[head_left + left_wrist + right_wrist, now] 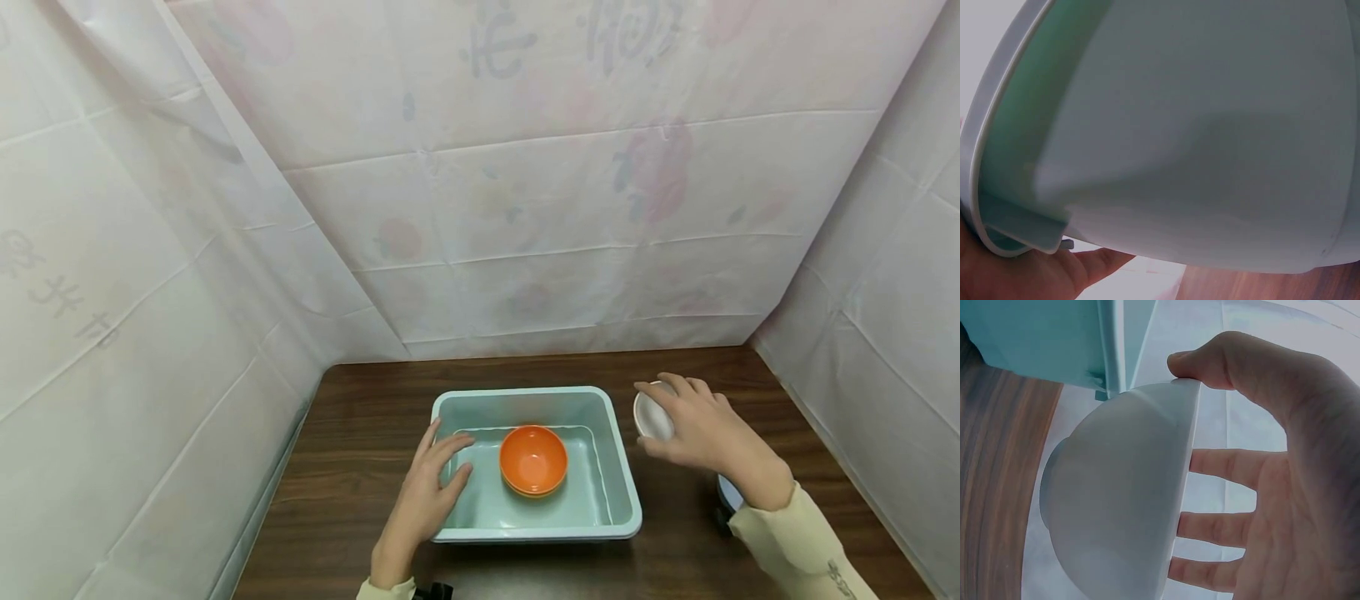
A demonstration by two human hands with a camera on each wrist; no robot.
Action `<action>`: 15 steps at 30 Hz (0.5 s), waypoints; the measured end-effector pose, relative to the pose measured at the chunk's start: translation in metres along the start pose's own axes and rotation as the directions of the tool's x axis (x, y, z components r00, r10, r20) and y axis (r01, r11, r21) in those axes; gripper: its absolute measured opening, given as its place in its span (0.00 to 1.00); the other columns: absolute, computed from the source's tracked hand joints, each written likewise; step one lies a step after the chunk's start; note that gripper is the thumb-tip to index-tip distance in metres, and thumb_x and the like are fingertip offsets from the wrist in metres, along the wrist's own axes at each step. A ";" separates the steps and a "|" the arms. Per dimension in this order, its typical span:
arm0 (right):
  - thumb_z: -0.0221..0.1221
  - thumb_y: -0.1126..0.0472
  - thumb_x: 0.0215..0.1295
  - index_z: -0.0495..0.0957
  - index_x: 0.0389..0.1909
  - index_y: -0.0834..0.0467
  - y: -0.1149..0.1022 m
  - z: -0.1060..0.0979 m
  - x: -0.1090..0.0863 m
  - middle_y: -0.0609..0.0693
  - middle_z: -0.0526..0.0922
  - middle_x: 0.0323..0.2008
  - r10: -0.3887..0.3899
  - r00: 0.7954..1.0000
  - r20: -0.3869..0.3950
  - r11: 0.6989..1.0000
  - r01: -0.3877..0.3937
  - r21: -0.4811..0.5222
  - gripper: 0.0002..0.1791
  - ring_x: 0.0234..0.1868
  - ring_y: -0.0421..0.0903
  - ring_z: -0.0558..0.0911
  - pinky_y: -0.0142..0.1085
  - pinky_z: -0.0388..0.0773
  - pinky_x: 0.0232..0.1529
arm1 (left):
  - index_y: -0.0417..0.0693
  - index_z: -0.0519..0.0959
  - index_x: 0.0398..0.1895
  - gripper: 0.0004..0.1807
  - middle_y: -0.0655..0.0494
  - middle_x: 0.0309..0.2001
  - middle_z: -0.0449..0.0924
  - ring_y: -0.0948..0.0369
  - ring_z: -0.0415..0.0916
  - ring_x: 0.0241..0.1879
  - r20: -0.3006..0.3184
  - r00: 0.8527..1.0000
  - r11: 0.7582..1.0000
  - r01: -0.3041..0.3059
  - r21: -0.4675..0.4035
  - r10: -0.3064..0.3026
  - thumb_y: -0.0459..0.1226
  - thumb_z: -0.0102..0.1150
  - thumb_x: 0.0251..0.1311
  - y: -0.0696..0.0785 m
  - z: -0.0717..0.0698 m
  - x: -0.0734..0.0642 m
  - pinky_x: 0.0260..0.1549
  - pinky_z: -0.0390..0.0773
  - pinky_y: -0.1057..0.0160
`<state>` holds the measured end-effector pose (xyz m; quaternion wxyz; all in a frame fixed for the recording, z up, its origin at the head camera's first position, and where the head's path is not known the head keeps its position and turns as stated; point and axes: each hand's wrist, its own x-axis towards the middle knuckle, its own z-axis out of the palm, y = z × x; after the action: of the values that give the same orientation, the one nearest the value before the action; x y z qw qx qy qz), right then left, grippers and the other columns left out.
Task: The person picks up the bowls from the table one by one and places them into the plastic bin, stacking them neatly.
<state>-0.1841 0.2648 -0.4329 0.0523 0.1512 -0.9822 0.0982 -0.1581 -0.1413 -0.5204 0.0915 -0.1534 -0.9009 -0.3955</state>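
A light green plastic basin (536,534) stands on the table, and inside it an orange bowl (533,460) sits on a yellowish one whose edge shows below. My left hand (429,493) is at the basin's left rim, its fingers loosely spread over the inside; in the left wrist view part of the hand (1041,272) lies beside the rim. To the right of the basin, my right hand (693,425) holds a white bowl (1122,494) by its rim, thumb on one side and fingers along the other. The bowl is tilted, its inside facing the palm.
Dark wood table (360,442) surrounds the basin. Pale printed sheets (540,208) hang at the back and on both sides. A light-blue rounded thing (729,493) shows beside my right forearm, partly hidden by it.
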 end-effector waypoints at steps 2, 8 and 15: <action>0.70 0.41 0.54 0.74 0.69 0.51 -0.001 -0.001 0.001 0.66 0.73 0.67 -0.007 1.000 -0.008 1.000 0.007 -0.001 0.41 0.61 0.73 0.74 0.73 0.74 0.47 | 0.51 0.83 0.60 0.19 0.56 0.63 0.81 0.46 0.51 0.81 0.008 1.000 1.000 0.012 -0.008 -0.012 0.35 0.68 0.66 0.000 0.000 0.000 0.72 0.64 0.34; 0.70 0.40 0.54 0.74 0.70 0.51 -0.003 -0.005 0.004 0.66 0.73 0.67 -0.033 0.999 -0.011 0.999 0.033 -0.007 0.42 0.60 0.72 0.75 0.70 0.76 0.46 | 0.57 0.82 0.60 0.18 0.58 0.64 0.81 0.48 0.50 0.81 0.014 1.000 1.000 0.023 -0.014 -0.022 0.38 0.66 0.68 0.001 -0.001 0.001 0.74 0.63 0.37; 0.70 0.42 0.55 0.74 0.70 0.51 -0.010 -0.009 0.009 0.66 0.73 0.67 -0.066 0.998 -0.006 0.998 0.066 0.004 0.41 0.61 0.72 0.75 0.71 0.75 0.48 | 0.58 0.82 0.60 0.18 0.59 0.64 0.80 0.49 0.49 0.82 0.016 1.000 0.999 0.026 -0.021 -0.026 0.38 0.66 0.68 0.002 -0.002 0.000 0.74 0.62 0.37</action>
<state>-0.1887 0.2549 -0.4217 0.0580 0.1833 -0.9764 0.0987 -0.1579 -0.1415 -0.5180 0.0779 -0.1458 -0.8993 -0.4048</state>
